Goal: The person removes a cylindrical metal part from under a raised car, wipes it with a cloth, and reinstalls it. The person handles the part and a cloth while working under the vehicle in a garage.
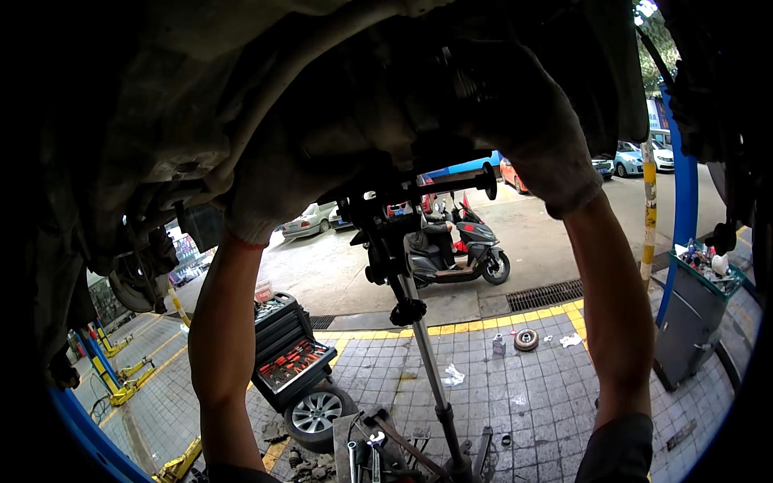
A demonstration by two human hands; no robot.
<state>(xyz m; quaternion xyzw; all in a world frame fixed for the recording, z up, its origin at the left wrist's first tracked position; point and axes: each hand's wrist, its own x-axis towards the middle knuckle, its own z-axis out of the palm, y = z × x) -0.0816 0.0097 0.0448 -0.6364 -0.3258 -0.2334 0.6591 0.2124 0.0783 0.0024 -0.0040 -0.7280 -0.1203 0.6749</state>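
Left hand (278, 189) and right hand (555, 157) are reaching to the vehicle underside (386, 125), upper centre.
Shadow is hiding their fingers, hold unclear; floor (535, 402) is leaving room right of the central jack pole (432, 370).

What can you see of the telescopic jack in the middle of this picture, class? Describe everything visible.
The telescopic jack stands beneath the vehicle's underside, leaning in this fisheye view. Its slim, shiny silver shaft, apparently metal, rises from a darker lower tube; a knobby black collar sits on it partway up. The black head carries a crossbar ending at right in a round disc. Tools show beside its partly hidden foot. Shadow hides whether the vehicle or the gloved left hand touches the head.
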